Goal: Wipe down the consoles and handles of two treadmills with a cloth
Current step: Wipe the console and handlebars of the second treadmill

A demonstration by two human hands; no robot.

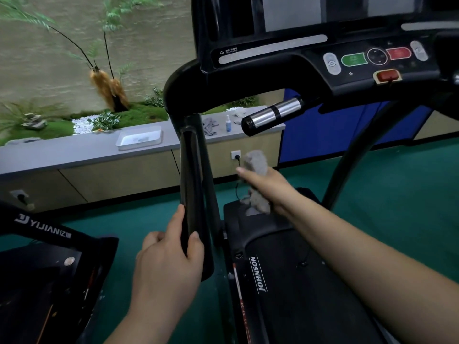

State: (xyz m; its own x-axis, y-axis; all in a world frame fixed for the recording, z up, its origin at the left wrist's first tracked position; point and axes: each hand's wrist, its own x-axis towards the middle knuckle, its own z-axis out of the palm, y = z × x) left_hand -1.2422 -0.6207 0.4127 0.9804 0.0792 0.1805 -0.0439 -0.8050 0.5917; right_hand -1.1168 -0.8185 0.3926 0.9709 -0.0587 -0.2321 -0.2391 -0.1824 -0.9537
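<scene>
Far left: second treadmill (44, 229), black, YIJIAN logo, only a corner in frame. Left hand (169, 254) is on the black side handle (195, 175) of the JOHNSON treadmill (285, 281), with fingers (177, 219) and thumb clamped around the bar's lower end.

Behind it, a grey tabletop (74, 152) carries a white shallow tray (139, 139). Something pale lies in it, too blurred to tell what. Further right on the tabletop: a crumpled grey rag (210, 125) and a small spray bottle (228, 124), upright, just beside each other.

Cloth (255, 162): grey, fluffy, bunched up, in the right hand (265, 184), fingers clamped on it. One end sticks up above the fist, the other hangs below. It sits in the air right of the side handle, below the silver grip (273, 115), over the deck's front cover. Can't tell if the hanging end touches the cover.

Console (360, 58), top right: green and red buttons, red stop key below them.
</scene>
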